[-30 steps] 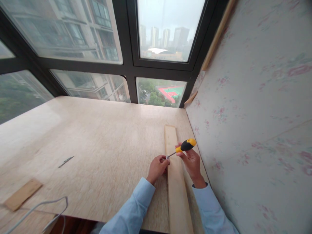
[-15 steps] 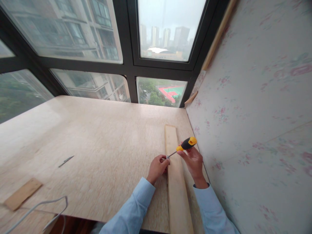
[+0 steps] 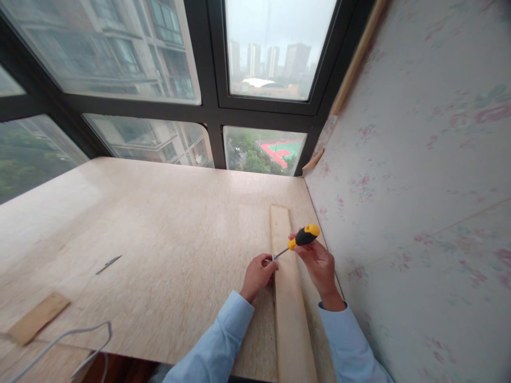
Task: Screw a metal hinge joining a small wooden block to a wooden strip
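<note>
A yellow and black screwdriver [image 3: 306,236] is in my right hand [image 3: 319,266], gripped by the fingers around the lower part of its handle. Its metal shaft slants down to the left and its tip meets a small whitish metal piece [image 3: 274,258] at the left edge of a long wooden board [image 3: 289,308]. My left hand [image 3: 258,275] pinches that small piece against the board's edge. The fingers cover most of the piece, so its exact kind does not show.
A thin dark metal tool or pen-like item [image 3: 108,264] lies on the marbled countertop [image 3: 167,229]. At the lower left are a short wooden piece [image 3: 40,318] and a grey cable [image 3: 75,331]. A papered wall [image 3: 419,223] rises close on the right; windows stand behind.
My right hand has turned slightly around the screwdriver handle, and the handle has tipped a little leftward. My left hand and the board stay where they were.
</note>
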`<state>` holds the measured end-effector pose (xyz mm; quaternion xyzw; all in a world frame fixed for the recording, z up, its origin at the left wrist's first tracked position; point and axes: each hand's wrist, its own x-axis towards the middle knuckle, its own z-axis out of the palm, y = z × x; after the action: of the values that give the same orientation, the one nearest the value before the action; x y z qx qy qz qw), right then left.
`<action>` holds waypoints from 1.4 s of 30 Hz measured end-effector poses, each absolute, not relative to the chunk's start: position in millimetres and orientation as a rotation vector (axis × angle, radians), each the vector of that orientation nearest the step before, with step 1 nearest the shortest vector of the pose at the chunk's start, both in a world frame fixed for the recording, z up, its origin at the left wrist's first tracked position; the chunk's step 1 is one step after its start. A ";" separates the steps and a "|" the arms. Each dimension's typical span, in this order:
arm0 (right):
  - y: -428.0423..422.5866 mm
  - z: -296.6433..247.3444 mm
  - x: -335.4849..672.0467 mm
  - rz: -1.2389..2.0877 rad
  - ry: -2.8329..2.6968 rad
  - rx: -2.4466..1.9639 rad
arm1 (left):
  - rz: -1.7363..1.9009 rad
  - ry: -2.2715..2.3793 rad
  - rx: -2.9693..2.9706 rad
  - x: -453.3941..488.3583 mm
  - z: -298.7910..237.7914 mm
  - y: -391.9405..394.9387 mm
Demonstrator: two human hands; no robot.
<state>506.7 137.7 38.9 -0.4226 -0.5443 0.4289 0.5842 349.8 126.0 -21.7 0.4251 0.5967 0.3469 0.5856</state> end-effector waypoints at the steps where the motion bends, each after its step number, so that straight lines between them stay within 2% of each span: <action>1: 139.4 35.3 507.4 0.946 -1.245 -1.018 | 0.813 1.387 0.990 349.7 -20.7 125.7; 5: 141.2 28.1 509.1 0.827 -1.268 -1.043 | 0.816 1.402 1.006 349.3 -17.2 124.6; 13: 132.4 46.6 506.9 1.061 -1.374 -0.958 | 0.819 1.400 1.013 350.1 -18.9 124.7; 20: 140.9 26.5 511.5 0.848 -1.267 -1.084 | 0.820 1.388 0.982 349.5 -17.8 124.4; 28: 132.0 46.6 509.0 1.107 -1.355 -0.916 | 0.819 1.401 1.019 349.0 -18.7 124.9; 37: 141.5 24.9 511.7 0.850 -1.296 -1.089 | 0.820 1.391 0.980 349.6 -13.6 123.6; 42: 135.0 37.7 511.1 1.030 -1.333 -0.966 | 0.815 1.398 0.987 349.3 -15.8 123.8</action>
<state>511.1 135.0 37.7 -0.4104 -0.5668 0.4378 0.5645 349.3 123.8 -15.8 0.4229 0.5989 0.3492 0.5835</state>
